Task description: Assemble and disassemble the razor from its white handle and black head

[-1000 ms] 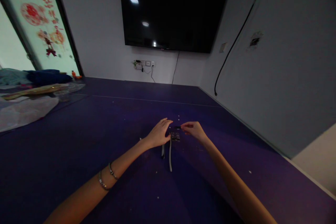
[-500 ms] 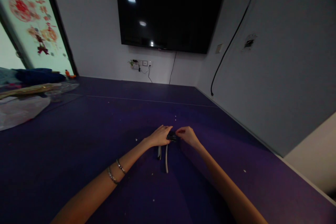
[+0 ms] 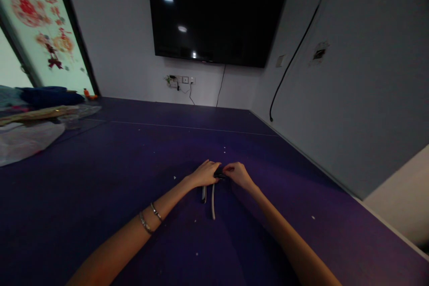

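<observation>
My left hand (image 3: 205, 173) rests low over the purple surface, its fingers closed around a small black object (image 3: 219, 173) whose kind I cannot make out. From the right, my right hand (image 3: 236, 172) meets the black object with thumb and fingers pinched together at its right end. Whatever lies between those fingertips is too small to tell. Below my left hand, a long, thin, slightly curved pale strip (image 3: 213, 203) sticks out towards me. Beside it is a shorter pale piece (image 3: 203, 194) with a dark edge. Their upper ends are hidden by the hand.
The purple surface (image 3: 134, 156) carries several small white scraps. Plastic bags (image 3: 30, 140) and dark blue cloth (image 3: 50, 96) lie at the far left. A television (image 3: 217, 13) hangs on the back wall above sockets (image 3: 182, 79). A black cable (image 3: 295, 53) dangles along the right wall.
My right hand has shifted slightly left, closer against the black object. My left hand keeps nearly the same place and hold.
</observation>
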The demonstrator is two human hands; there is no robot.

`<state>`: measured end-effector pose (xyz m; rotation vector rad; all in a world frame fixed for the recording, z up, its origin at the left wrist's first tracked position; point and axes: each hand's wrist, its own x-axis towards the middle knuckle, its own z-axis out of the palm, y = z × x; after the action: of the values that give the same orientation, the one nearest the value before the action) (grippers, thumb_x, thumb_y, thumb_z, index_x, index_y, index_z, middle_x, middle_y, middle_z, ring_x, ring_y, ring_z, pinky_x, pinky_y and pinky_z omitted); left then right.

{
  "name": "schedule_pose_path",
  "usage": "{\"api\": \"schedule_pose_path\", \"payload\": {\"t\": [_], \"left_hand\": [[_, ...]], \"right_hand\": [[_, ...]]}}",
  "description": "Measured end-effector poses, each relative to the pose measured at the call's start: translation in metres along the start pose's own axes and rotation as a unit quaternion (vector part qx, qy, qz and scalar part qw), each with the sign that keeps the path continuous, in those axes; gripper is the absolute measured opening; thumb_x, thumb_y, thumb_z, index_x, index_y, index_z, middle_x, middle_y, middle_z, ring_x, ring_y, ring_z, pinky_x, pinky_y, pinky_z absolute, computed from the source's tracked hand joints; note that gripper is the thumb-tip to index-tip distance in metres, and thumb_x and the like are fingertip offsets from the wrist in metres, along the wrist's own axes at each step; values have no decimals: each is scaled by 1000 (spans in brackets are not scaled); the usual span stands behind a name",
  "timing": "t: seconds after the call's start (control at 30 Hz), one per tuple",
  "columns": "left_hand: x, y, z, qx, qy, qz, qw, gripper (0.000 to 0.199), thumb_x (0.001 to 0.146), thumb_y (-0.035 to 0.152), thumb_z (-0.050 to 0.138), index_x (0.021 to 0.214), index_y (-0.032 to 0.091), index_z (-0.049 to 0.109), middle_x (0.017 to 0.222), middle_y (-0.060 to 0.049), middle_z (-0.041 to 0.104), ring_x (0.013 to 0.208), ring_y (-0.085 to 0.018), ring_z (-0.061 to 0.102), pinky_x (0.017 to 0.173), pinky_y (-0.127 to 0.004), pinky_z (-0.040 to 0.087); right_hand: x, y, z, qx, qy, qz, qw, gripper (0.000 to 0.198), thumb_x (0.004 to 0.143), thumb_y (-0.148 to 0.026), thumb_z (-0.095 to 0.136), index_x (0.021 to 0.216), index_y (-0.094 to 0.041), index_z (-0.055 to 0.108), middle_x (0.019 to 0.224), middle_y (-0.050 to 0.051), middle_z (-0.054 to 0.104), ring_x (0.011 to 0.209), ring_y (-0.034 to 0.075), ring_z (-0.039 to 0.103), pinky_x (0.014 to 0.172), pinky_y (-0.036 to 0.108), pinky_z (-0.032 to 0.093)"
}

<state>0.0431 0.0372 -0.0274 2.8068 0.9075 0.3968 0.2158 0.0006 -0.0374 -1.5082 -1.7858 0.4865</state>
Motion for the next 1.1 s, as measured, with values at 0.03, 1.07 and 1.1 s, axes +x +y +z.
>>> {"api": "schedule_pose_path", "payload": {"t": [0.03, 1.07, 1.1], "left_hand": [[0, 0, 1, 0, 2, 2, 1000, 54, 71, 26, 57, 122, 12, 43, 124, -13, 53, 116, -24, 47, 103, -41, 27], [-25, 17, -32, 42, 96, -62, 993, 19, 76, 30, 54, 90, 17, 57, 96, -6, 58, 95, -20, 53, 84, -31, 41], [-30, 18, -35, 45, 83, -86, 992, 17, 77, 31, 53, 86, 17, 57, 92, -5, 59, 90, -19, 55, 80, -30, 43]], "right_hand": [[0, 0, 0, -2, -2, -1, 1000, 20, 67, -17, 53, 73, -15, 72, 72, 6, 71, 65, 17, 64, 64, 25, 48], [2, 9, -9, -30, -29, -73, 996, 24, 72, -15, 51, 84, -17, 72, 83, 6, 69, 75, 17, 62, 70, 26, 46], [2, 8, -11, -23, -25, -70, 997, 23, 72, -16, 51, 83, -17, 71, 83, 6, 70, 76, 17, 62, 71, 27, 47]]}}
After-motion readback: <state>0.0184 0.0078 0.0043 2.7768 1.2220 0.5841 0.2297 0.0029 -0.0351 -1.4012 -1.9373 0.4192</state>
